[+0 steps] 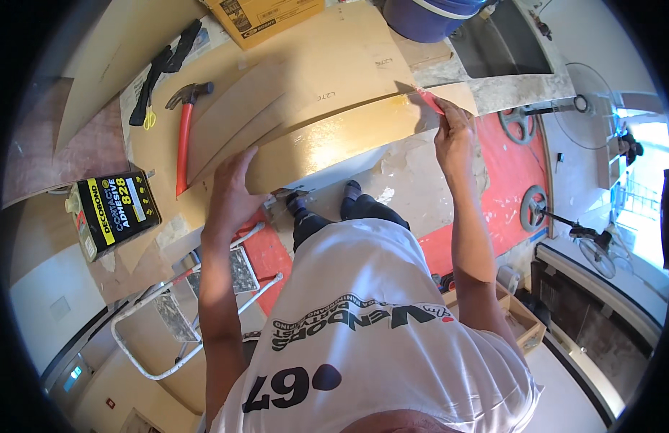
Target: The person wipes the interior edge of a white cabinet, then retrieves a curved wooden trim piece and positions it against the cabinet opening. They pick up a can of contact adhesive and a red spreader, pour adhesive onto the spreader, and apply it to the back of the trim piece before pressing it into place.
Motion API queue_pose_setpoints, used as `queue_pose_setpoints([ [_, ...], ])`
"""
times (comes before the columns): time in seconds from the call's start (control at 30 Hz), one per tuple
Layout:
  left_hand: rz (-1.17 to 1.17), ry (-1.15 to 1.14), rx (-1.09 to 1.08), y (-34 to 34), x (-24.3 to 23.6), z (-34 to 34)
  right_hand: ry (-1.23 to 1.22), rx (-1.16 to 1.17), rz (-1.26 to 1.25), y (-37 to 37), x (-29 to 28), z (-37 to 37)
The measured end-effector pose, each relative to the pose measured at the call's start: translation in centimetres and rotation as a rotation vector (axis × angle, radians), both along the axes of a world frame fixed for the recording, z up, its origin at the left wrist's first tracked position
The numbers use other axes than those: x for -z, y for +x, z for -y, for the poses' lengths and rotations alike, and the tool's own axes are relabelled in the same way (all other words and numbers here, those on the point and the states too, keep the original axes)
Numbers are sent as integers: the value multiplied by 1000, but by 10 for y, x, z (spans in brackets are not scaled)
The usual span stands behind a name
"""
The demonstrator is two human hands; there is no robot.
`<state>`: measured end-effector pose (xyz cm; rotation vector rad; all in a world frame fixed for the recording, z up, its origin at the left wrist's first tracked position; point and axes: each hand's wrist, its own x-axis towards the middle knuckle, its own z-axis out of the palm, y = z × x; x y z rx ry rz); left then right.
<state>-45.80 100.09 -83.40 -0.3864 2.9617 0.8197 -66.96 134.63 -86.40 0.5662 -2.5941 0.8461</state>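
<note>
A long brown board strip (334, 138) lies along the near edge of the worktop, its surface glossy and wet-looking in the middle. At its left end is my left hand (232, 193), with finger and thumb spread across the strip's width and holding its edges. Toward the far right end, my right hand (455, 128) pinches a thin pinkish-red flat spreader (428, 99) whose edge is down at the strip. Left of my left hand lies a claw hammer (184, 137) with a red handle. A black and yellow adhesive can (116, 213) stands farther left.
Brown sheets (237, 108) cover the worktop. Behind are a cardboard box (266, 18), a blue bucket (428, 18) and a grey sink (502, 40). Yellow-handled scissors (150, 119) lie by a black cloth-like item (157, 76). A white metal-framed step stool (168, 317) stands at lower left.
</note>
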Motion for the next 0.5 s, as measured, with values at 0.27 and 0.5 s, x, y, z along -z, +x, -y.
queue_pose_setpoints([
  [0.27, 20, -46, 68, 4, 18, 4, 21, -36, 34, -1, 2, -3],
  [0.5, 24, -59, 80, 6, 25, 8, 150, -89, -3, -6, 4, 1],
])
